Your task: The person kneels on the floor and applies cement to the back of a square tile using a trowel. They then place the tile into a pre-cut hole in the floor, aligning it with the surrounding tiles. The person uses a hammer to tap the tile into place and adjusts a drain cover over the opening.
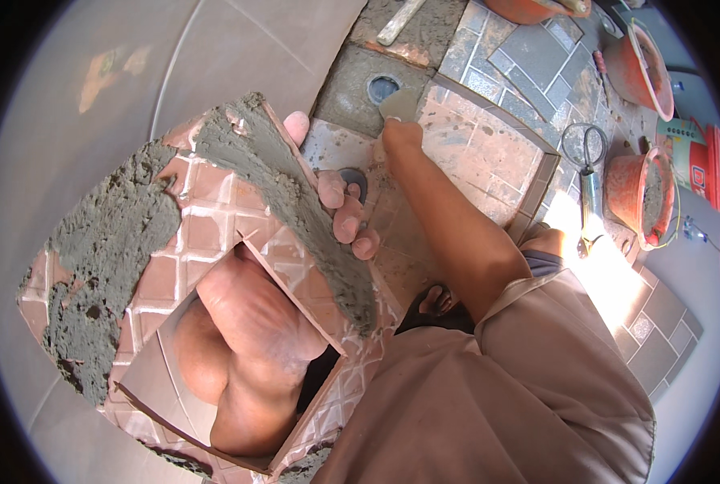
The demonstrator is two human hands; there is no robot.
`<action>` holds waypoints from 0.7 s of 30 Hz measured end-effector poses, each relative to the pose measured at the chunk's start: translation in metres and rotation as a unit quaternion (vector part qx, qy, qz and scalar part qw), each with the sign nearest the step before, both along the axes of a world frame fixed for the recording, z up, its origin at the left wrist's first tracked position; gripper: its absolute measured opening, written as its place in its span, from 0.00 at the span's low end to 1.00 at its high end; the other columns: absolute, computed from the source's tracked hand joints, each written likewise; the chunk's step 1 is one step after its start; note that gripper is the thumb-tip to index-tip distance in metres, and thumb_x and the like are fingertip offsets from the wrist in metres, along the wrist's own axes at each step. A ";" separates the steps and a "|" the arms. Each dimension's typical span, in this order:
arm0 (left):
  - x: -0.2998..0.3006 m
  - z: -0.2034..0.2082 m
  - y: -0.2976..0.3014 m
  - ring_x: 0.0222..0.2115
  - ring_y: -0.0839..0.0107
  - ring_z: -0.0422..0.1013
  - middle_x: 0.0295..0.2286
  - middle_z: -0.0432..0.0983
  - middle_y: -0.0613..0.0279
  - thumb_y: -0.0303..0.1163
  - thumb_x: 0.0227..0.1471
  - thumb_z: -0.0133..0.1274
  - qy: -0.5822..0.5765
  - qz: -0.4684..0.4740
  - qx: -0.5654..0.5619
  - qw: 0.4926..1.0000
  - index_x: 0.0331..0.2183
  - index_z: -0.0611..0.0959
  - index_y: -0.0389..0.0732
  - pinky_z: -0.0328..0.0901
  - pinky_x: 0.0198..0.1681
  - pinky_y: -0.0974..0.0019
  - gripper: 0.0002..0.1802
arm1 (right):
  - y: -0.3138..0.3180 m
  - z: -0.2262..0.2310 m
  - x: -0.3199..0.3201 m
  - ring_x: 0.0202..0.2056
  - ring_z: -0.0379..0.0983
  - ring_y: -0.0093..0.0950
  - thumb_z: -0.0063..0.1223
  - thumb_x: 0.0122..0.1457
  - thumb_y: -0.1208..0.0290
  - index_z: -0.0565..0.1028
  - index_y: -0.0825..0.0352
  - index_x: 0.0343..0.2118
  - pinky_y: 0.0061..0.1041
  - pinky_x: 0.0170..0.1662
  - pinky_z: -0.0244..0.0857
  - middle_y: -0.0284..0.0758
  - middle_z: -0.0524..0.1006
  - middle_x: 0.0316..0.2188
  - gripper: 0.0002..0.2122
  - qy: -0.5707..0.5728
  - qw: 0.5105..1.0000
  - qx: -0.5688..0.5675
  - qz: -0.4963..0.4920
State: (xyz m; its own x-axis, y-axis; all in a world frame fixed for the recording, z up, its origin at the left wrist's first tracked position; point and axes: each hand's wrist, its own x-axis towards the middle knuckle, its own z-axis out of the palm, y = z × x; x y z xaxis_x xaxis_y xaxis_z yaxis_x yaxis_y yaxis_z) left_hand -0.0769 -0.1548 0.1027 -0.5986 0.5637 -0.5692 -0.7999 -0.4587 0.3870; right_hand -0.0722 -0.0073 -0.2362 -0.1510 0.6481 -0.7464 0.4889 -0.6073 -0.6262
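Observation:
On my left side stands a tilted tile [214, 189], its ridged reddish back facing me, with a square hole cut through it. Thick grey mortar [251, 161] lies in bands along its edges. My left hand [348, 211] curls its fingers over the tile's right edge; bare skin shows through the hole. Ahead, my right hand [402, 139] grips a flat-bladed scraper [402, 105], whose handle is hidden in the fist. The blade is beside a round drain opening [383, 89] set in a patch of grey mortar [340, 85].
Large pale tiles [247, 48] cover the left side. A wooden handle [400, 22] lies beyond the drain. Patterned tiles [481, 153] spread right of it. Farther right stand an orange bucket [618, 68], another holding mortar [626, 189], a red-lidded pail [686, 153] and a metal tool with a wire loop [590, 194].

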 end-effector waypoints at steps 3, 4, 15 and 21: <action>-0.001 -0.003 0.002 0.36 0.60 0.68 0.38 0.76 0.56 0.66 0.67 0.39 -0.015 -0.003 0.015 1.000 0.65 0.72 0.40 0.66 0.42 0.56 0.43 | 0.008 -0.006 -0.004 0.37 0.80 0.41 0.56 0.68 0.63 0.77 0.76 0.50 0.45 0.34 0.71 0.49 0.81 0.41 0.18 -0.013 0.998 -0.052 -0.011; -0.001 -0.004 0.003 0.36 0.61 0.68 0.38 0.76 0.56 0.65 0.67 0.39 -0.018 -0.006 0.015 1.000 0.66 0.72 0.40 0.66 0.42 0.56 0.43 | 0.002 -0.014 0.003 0.35 0.80 0.40 0.55 0.68 0.64 0.77 0.76 0.50 0.45 0.33 0.71 0.49 0.80 0.40 0.18 -0.009 0.998 -0.059 -0.011; 0.001 0.004 0.002 0.36 0.64 0.70 0.39 0.75 0.57 0.62 0.69 0.38 -0.002 -0.014 -0.019 1.000 0.69 0.69 0.40 0.67 0.42 0.56 0.42 | -0.035 -0.014 0.029 0.40 0.86 0.47 0.55 0.68 0.65 0.80 0.79 0.48 0.42 0.42 0.77 0.60 0.83 0.40 0.17 -0.018 0.999 0.009 0.047; -0.002 0.004 -0.004 0.37 0.63 0.69 0.39 0.75 0.56 0.64 0.68 0.39 0.013 -0.017 -0.004 1.000 0.70 0.66 0.40 0.66 0.42 0.55 0.44 | -0.007 -0.016 0.014 0.43 0.81 0.46 0.53 0.69 0.62 0.77 0.78 0.50 0.47 0.42 0.74 0.53 0.82 0.44 0.20 -0.041 0.996 -0.024 0.073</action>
